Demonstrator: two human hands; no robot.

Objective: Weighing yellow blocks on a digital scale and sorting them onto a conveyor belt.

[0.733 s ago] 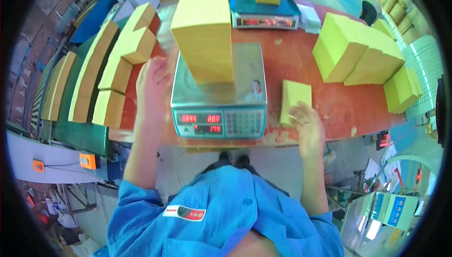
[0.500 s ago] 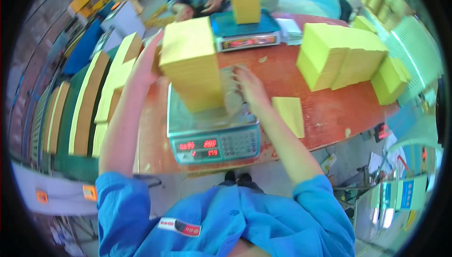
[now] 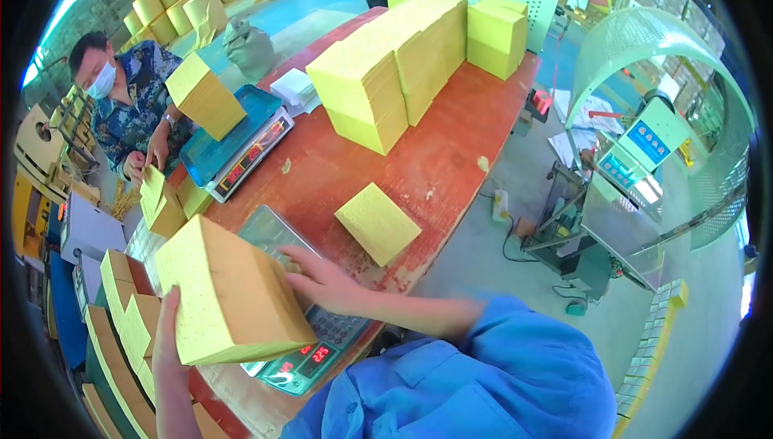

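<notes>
A tall stack of yellow paper [image 3: 241,294] is tilted between my two hands, over the near scale [image 3: 318,358]. My left hand [image 3: 167,330] presses its left side with the thumb up along the edge. My right hand [image 3: 326,280] reaches to its right side, fingertips at the paper and partly hidden by it. The stack covers much of the scale's pan; the scale's red digits are lit. A thin yellow paper pad [image 3: 378,224] lies on the red table [image 3: 451,169] to the right of the scale.
Big yellow paper stacks [image 3: 394,69] stand along the table's far side. Across the table a masked person [image 3: 133,105] handles yellow sheets beside a second scale [image 3: 250,157] bearing another stack. More stacks [image 3: 121,358] line the left. A machine with a perforated guard [image 3: 644,133] stands right.
My view has swung to the right. The paper stack, upright on the scale before, is now tilted and shifted left between my hands. The person across now shows more fully.
</notes>
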